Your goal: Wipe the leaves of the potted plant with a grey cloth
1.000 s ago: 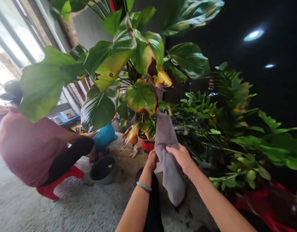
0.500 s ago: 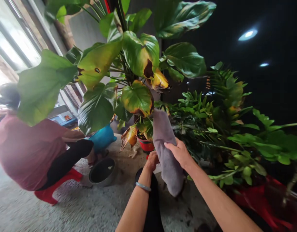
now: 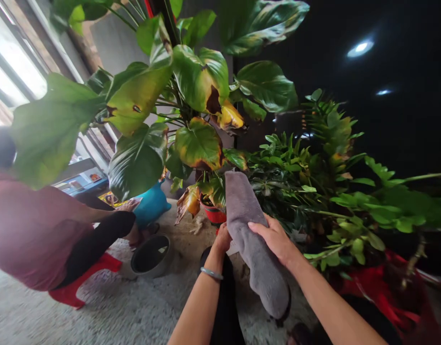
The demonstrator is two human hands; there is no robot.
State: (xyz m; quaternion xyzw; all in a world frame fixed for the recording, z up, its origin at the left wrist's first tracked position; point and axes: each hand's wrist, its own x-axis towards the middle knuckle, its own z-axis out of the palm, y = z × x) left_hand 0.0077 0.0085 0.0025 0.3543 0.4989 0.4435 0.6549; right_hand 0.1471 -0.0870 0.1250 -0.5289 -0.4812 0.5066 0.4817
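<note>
Rough grey floor runs between a bright window on the left and a dark wall on the right. Right-hand fingers (image 3: 259, 228) lie curled over a long grey soft cloth (image 3: 246, 215), clasping its middle. The right hand (image 3: 276, 239) presses it toward the left hand (image 3: 223, 239), whose fingers are hidden behind the cloth, so its hold cannot be told. The cloth slants up toward the broad yellowing leaves (image 3: 198, 143) above a small red pot (image 3: 213, 215). The work looks like wiping foliage; a further stroke calls for support from behind.
</note>
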